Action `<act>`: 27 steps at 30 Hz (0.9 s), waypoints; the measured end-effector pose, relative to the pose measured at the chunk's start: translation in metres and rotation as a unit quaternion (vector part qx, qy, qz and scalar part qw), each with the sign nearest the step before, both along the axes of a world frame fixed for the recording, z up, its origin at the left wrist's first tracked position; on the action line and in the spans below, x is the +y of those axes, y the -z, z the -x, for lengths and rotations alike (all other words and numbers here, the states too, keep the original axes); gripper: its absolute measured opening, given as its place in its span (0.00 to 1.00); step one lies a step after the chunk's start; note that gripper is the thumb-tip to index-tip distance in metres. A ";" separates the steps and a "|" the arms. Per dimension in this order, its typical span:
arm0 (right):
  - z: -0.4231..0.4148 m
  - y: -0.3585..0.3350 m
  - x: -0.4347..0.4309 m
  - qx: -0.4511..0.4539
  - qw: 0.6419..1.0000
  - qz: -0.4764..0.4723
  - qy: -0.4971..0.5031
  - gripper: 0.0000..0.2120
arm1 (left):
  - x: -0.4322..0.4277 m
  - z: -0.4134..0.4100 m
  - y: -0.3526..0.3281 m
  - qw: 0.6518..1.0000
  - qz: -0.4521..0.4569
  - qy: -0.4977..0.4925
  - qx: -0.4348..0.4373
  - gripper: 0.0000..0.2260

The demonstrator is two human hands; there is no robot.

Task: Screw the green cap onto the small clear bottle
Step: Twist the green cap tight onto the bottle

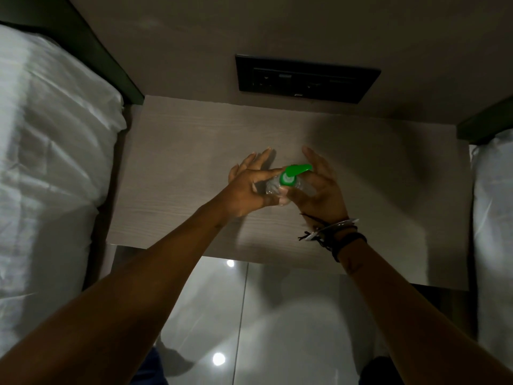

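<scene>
head view: both hands [280,187] around clear bottle [273,187], green cap [291,175] on top

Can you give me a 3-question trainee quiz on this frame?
1. True or false: the cap sits on the bottle.
2. Which wrist wears bands? A) left B) right C) both
3. Fill in: the hands work above a wooden ____ between two beds.

Key:
1. True; whether it is screwed tight cannot be told.
2. B. The right hand has them; the left hand has a bare wrist.
3. table
</scene>
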State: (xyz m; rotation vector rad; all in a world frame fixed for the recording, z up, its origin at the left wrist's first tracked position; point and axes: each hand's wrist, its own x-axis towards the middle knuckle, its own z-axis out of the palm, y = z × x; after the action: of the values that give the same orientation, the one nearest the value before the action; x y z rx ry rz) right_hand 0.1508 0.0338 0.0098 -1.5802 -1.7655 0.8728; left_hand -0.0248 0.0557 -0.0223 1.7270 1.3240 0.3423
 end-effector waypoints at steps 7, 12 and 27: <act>0.014 0.003 -0.018 -0.036 0.995 -0.038 0.080 0.11 | -0.005 -0.001 0.002 1.000 -0.026 0.006 -0.001 0.29; 0.004 -0.008 -0.014 -0.099 0.993 -0.002 0.063 0.26 | -0.003 -0.002 -0.001 0.999 -0.027 0.002 0.017 0.29; 0.024 -0.054 -0.005 -0.317 0.946 -0.022 0.066 0.17 | 0.010 0.003 -0.006 0.998 0.019 0.048 0.047 0.24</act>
State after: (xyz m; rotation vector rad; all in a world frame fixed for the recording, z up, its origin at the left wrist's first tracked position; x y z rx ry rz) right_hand 0.1268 0.0289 0.0643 -2.0724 -2.0405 0.2586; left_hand -0.0279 0.0655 -0.0167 1.7863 1.3007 0.1821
